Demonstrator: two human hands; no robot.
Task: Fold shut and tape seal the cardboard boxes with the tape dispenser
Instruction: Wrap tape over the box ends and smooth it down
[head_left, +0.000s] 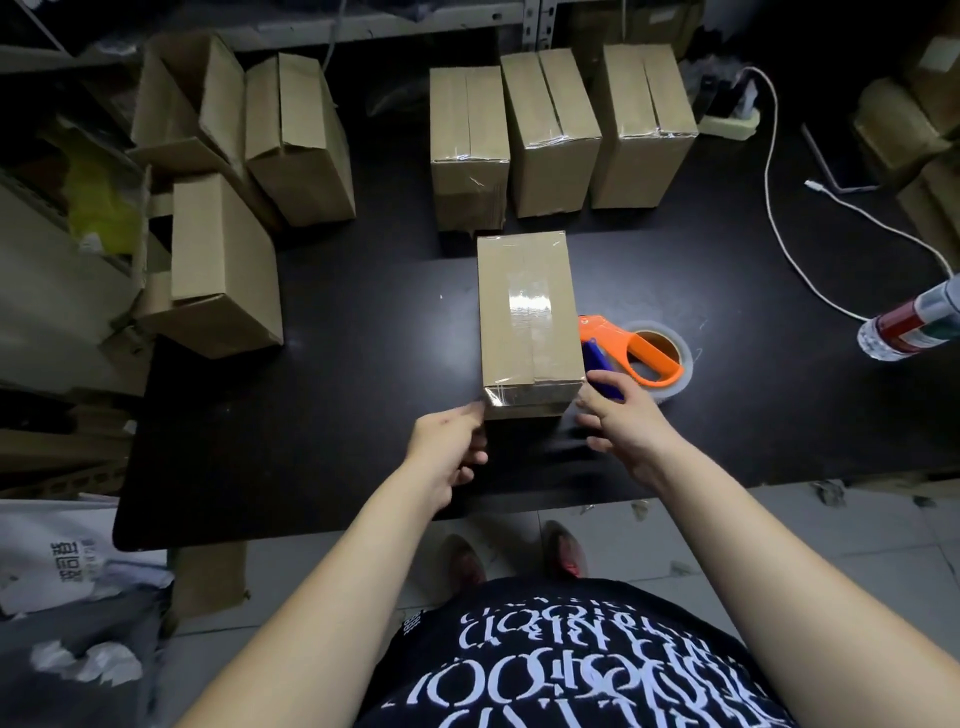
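On the black matte table (322, 395) just ahead of us stands the brown rectangular cardboard box (527, 312), flaps shut, with a glossy strip of clear tape (530, 304) running along its top and down over the near end. Our left hand (452, 452) sits at the near left corner. Its fingers (475, 413) are loosely curled, one tip touches the cardboard, and it clasps nothing we can make out. Our right hand (621, 426) hovers beside the near right corner, spread, empty and slightly blurred. The orange plastic tape dispenser (641, 358) lies flat against the box's right side, its dark blue part just under our right fingertips.

We judge that closeness to be the main hazard. Reaching for the box, we could catch the dispenser's cutting edge or knock it away across the table. The tabletop looks smooth and faintly shiny, so a one-sided push may spin the box instead of moving it straight. The tape at the near left corner looks wrinkled and may lift if we drag on it.

The cardboard is dull and crisp-edged, while the tape is slick and creased. The dispenser is hard, smooth plastic with a looped handle. Three taped cardboard boxes (550, 130) stand in a row behind.
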